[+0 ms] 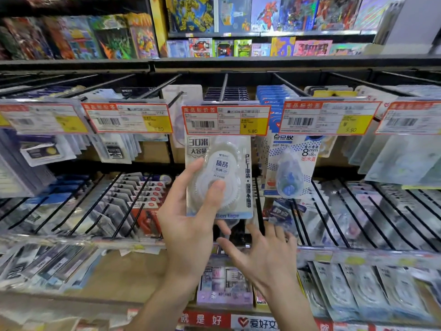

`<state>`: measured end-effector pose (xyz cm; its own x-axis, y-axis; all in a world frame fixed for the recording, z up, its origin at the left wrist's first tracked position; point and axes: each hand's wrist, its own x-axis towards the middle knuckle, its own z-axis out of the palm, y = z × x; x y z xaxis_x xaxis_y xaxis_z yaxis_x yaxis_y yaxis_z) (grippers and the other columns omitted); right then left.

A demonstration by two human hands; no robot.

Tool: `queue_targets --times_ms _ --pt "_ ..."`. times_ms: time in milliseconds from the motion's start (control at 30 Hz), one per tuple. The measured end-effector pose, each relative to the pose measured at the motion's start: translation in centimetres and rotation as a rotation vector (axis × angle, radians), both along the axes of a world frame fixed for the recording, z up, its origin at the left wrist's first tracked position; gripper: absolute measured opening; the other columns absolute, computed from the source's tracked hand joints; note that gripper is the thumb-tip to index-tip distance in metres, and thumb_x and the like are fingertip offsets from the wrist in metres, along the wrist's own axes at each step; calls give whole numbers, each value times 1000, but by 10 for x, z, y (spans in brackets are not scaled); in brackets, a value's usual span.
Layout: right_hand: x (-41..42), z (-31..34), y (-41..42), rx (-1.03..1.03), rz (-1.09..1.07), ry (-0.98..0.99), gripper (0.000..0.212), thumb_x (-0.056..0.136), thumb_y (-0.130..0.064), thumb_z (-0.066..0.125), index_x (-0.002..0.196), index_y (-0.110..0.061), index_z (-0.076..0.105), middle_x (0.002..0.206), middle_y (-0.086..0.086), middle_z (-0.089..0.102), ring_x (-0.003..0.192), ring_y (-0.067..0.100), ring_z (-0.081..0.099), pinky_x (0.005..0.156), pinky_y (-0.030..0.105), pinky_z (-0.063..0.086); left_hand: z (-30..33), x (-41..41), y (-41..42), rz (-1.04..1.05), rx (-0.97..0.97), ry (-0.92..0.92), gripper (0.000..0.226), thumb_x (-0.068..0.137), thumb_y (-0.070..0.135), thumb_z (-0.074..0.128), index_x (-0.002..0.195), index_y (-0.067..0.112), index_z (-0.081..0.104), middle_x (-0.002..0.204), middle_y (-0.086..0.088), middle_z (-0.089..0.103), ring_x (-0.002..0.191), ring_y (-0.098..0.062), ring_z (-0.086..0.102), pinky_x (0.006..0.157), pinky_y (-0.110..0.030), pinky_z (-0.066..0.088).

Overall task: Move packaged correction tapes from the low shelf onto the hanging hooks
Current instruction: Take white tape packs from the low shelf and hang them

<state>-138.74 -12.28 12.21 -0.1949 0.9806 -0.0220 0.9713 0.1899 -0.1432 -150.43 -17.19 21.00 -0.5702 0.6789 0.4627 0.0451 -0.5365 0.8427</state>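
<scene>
A packaged correction tape, white in a clear blister card, hangs under the centre price tag on a black hook. My left hand holds the pack's lower left, thumb pressed on the blister front and fingers behind the card. Just below the pack, my right hand is spread with straight fingers and holds nothing. More correction tape packs lie in a row on the low shelf at lower right.
A blue dot-tape pack hangs on the neighbouring hook to the right. Price tags and black hooks line the whole row. Wire dividers hold stationery below. Toy boxes fill the top shelves. A purple eraser box sits under my hands.
</scene>
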Motion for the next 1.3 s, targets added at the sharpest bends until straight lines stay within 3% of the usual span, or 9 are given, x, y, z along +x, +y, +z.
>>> queue_targets --times_ms 67,133,267,333,467,667,1000,1133,1300 --pt "0 -1 -1 19 -12 14 104 72 -97 4 140 -33 50 143 7 52 134 26 41 108 48 28 -2 -1 -2 6 -34 -4 32 81 39 78 112 40 71 120 6 70 103 -36 69 79 -66 54" --pt "0 -1 -1 29 -18 29 103 73 -97 3 138 -33 52 142 7 53 134 26 42 109 48 27 -1 -1 -5 -4 -50 -19 37 77 42 77 114 42 70 122 5 70 107 -41 67 81 -74 49" --pt "1 1 -1 15 -3 32 98 75 -96 10 139 -34 49 143 5 52 135 26 41 109 47 25 9 -1 0 -6 -18 -10 31 83 20 79 112 29 70 121 0 69 84 -13 72 58 -28 57" --pt "1 0 -1 18 -1 33 99 74 -96 9 139 -34 50 142 5 53 135 25 41 110 47 25 14 0 4 -14 15 4 31 85 12 73 114 23 67 121 1 68 91 0 70 63 -12 53" --pt "1 -1 -2 48 9 21 105 72 -97 3 139 -33 52 141 3 55 135 24 44 113 46 25 7 -1 9 4 -17 25 34 83 16 74 114 28 67 117 12 71 111 1 65 84 -13 52" --pt "2 -1 -3 74 11 32 104 73 -96 4 138 -32 53 141 4 55 135 25 44 114 46 26 -6 2 8 1 -5 -22 37 77 18 72 112 30 66 111 4 72 87 1 70 64 -10 53" --pt "0 -6 -1 163 -12 69 127 58 -95 -22 133 -32 59 137 3 59 132 25 47 113 47 27 -19 2 6 20 -49 21 38 77 17 73 109 36 67 110 5 72 92 -2 70 64 -13 55" --pt "-1 -7 -2 150 -15 71 123 63 -97 -15 129 -29 63 132 6 63 130 27 50 112 50 29 -18 -5 11 49 -87 51 36 81 28 78 109 48 69 120 11 71 116 -9 65 96 -36 54" --pt "-4 -17 1 159 -67 132 98 78 -95 17 97 -21 78 99 12 75 103 34 66 95 54 46 -15 -4 21 5 -91 21 36 84 16 75 114 35 68 121 9 71 96 1 70 69 -17 56"
